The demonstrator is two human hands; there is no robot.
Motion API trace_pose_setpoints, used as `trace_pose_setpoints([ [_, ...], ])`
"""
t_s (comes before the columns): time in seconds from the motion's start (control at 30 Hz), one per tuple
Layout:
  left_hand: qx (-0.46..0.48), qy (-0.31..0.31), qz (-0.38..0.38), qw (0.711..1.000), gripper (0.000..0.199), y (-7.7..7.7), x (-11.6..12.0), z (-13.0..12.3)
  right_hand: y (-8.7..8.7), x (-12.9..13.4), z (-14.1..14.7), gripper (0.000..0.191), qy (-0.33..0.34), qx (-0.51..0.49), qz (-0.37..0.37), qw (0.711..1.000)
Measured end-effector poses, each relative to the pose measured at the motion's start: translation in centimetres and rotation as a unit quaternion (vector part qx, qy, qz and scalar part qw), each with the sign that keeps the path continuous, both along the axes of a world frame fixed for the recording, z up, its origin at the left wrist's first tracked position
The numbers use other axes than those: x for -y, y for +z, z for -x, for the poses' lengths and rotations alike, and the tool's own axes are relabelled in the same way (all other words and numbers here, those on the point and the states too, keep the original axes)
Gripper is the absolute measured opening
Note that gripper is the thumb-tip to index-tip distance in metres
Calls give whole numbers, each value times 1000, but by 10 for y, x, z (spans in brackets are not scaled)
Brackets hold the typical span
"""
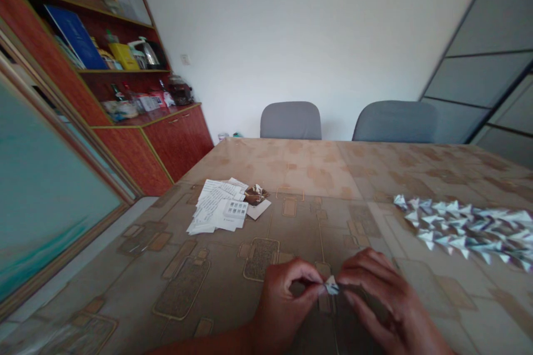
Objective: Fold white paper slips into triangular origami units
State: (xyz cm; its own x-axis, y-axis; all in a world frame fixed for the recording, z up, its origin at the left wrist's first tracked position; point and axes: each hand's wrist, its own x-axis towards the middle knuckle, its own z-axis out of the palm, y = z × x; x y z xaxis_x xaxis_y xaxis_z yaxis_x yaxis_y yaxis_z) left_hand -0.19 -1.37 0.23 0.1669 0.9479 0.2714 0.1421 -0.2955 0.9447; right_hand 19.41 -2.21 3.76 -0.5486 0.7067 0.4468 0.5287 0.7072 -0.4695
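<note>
In the head view, my left hand pinches a small folded paper piece between thumb and index finger, just above the table. The piece is whitish with dark print and has a pointed top. My right hand is at the paper's right side, with its index fingertip close to or touching it. Its thumb stands a little apart below, so a gap shows between the two. To the right, rows of similar folded paper pieces with pointed tips lie on the table.
A patterned cloth covers the table. Loose printed paper sheets lie left of centre, with a shiny brown crumpled wrapper beside them. Two grey chairs stand behind the far edge. A red-brown cabinet is at the back left.
</note>
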Motion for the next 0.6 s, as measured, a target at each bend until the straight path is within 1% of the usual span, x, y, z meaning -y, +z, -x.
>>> trace_pose_setpoints([
  [0.07, 1, 1, 6, 1000, 13, 1, 0, 0, 0, 0, 1, 25, 2, 6, -3, 1000],
  [0.13, 5, 3, 14, 1000, 12, 2, 0, -1, -1, -1, 2, 27, -1, 12, -7, 1000],
  [0.3, -3, -7, -6, 1000, 17, 0, 2, -2, -11, 1, 8, 17, -25, -22, -12, 999],
  [0.4, -14, -16, -20, 1000, 18, 1, 2, -2, -15, 2, 12, 13, -40, -56, -1, 998],
  [0.5, -17, -26, -16, 999, 14, 1, 3, -1, -19, 2, 14, 12, -56, -99, 21, 993],
  [0.6, -12, -26, 1, 1000, 10, -1, 3, -1, -24, 1, 14, 12, -62, -120, 45, 990],
])
